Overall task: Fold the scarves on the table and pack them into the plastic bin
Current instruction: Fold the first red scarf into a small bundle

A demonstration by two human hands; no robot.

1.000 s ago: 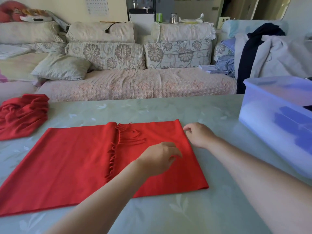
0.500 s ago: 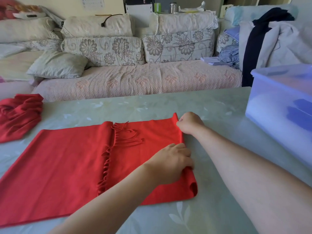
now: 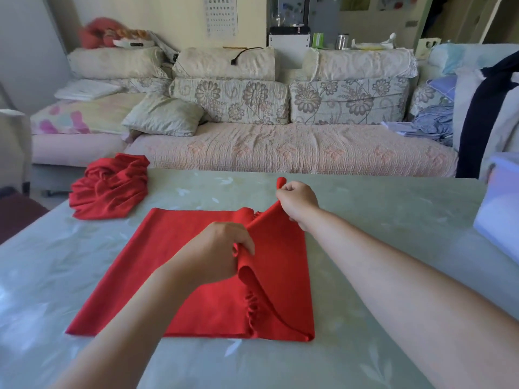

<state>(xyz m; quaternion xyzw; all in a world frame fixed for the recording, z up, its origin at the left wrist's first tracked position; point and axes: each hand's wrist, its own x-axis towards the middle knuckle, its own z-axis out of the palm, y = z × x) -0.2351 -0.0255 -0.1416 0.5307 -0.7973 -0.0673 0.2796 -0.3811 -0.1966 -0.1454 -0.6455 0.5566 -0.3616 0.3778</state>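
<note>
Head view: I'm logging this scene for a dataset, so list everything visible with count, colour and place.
flat scarf: 1, red, table centre, right edge lifted
crumpled scarf: 1, red, table's far left
plastic bin: 1, translucent bluish white, table's right edge, partly cropped
table: 1, pale green, leaf pattern, foreground
sofa: 1, floral cream back, pink seat, behind table
cushion: 1, grey-green, loose on sofa's left
clothes pile: 1, blue, white and navy, sofa's right end
left hand: 1, pinches the lifted edge's near part
right hand: 1, grips its far corner, raised
</note>
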